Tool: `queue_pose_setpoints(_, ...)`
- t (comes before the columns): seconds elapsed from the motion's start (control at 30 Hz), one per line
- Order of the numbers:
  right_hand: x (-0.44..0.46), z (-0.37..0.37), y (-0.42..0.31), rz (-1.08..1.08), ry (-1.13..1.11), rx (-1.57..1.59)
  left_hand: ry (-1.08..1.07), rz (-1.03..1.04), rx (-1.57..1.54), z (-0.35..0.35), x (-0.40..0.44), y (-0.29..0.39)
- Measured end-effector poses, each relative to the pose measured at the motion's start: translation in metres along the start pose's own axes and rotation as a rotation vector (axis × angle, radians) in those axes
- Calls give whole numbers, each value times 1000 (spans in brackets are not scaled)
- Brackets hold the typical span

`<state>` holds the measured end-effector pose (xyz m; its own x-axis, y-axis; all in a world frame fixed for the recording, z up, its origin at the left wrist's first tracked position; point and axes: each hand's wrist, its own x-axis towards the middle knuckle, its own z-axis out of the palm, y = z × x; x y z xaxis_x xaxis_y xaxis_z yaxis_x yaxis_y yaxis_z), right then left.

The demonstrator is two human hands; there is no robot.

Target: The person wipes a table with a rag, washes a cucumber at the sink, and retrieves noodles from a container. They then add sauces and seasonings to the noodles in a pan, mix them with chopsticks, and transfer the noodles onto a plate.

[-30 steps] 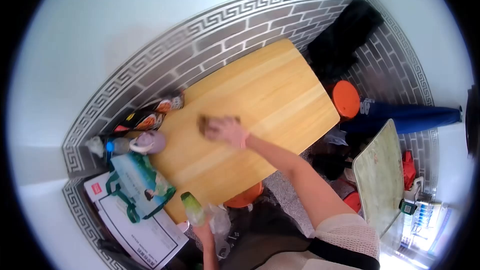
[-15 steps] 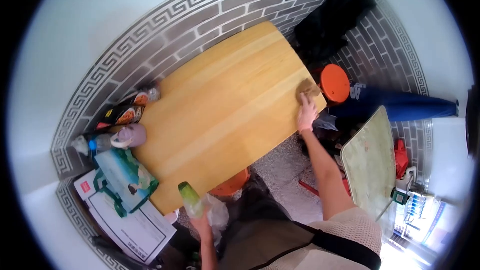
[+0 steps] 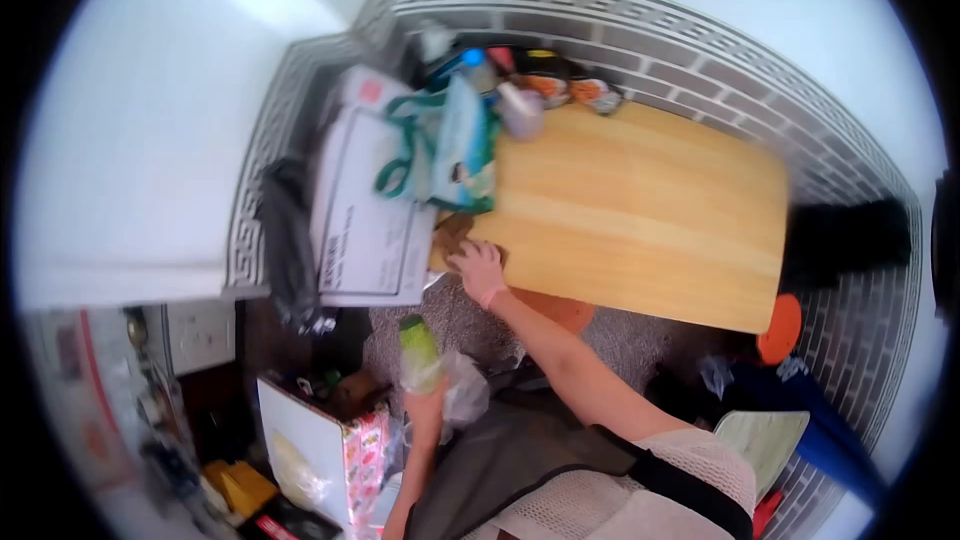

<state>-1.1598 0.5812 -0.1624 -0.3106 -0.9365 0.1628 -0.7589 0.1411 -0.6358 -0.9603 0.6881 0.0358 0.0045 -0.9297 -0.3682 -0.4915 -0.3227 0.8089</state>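
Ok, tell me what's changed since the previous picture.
The right hand took the crumpled brown cloth leftward along the pale wooden tabletop, to the end beside the white printed box; the view turned left. The left hand still holds the elongated green item.

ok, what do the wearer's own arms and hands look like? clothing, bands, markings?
Both hands ungloved: right, left. Right wrist has what looks like a thin pinkish band. Right upper arm: loose cream open-knit sleeve, short, with a wide black strap near the shoulder. Left forearm is bare; its sleeve isn't visible. No markings I can make out.
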Motion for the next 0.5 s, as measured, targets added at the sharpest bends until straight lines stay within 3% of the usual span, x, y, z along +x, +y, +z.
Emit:
queue_pose_setpoints(0.07,15,17,-24,-55,-17,-75,51,-66,-77,-41,-7,-25)
queue_pose_setpoints(0.1,29,9,-36,-20,-181,-154,77,-118,-135,-66,-15,-38)
queue_pose_setpoints(0.13,27,37,-27,-36,41,32,174,-132,-170,-86,-24,-44)
queue_pose_setpoints(0.17,30,18,-49,-143,-7,-60,209,-150,-143,-108,-25,-46)
queue_pose_setpoints(0.2,20,67,-16,-127,106,-64,229,-172,-115,-132,-26,-51)
queue_pose_setpoints(0.23,19,33,-49,-45,3,-2,311,-176,-155,-158,-31,-65)
queue_pose_setpoints(0.3,3,66,-23,-54,-69,150,369,-253,-100,-202,-29,-94)
queue_pose_setpoints(0.33,-9,76,-32,309,-141,671,432,-220,-157,-221,-26,-127)
queue_pose_setpoints(0.37,-19,84,-40,665,-174,905,473,-235,-204,-244,-26,-148)
queue_pose_setpoints(0.4,-40,84,-52,544,-157,1098,500,-272,-230,-266,-28,-164)
queue_pose_setpoints(0.43,-59,108,-53,572,-231,1316,535,-303,-256,-288,-26,-175)
queue_pose_setpoints(0.47,-63,134,-64,613,-317,1540,594,-154,-453,-307,-32,-171)
queue_pose_setpoints(0.5,-70,125,-136,856,-437,1418,654,-165,-476,-327,-34,-180)
